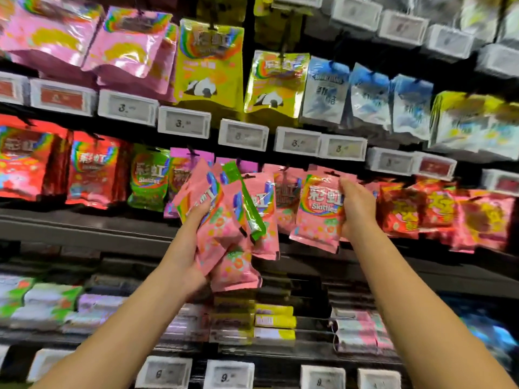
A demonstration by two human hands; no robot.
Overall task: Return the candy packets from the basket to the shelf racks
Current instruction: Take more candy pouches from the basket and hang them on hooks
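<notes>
My left hand (193,248) grips a fanned bunch of candy packets (224,220), mostly pink ones with one green packet (247,203) among them, held up in front of the middle shelf row. My right hand (356,209) holds a single pink Skittles packet (320,211) by its right edge, up against the hanging pink packets on the rack (286,197). The packet's top sits level with the hook row. No basket shows in this view.
Rows of hanging packets fill the racks: red (92,169) and green (148,178) at left, red-orange (415,209) at right, yellow panda packets (207,60) and blue-white ones (325,91) above. Price tags (184,122) line the shelf edges. Flat boxes (275,321) lie on the lower shelf.
</notes>
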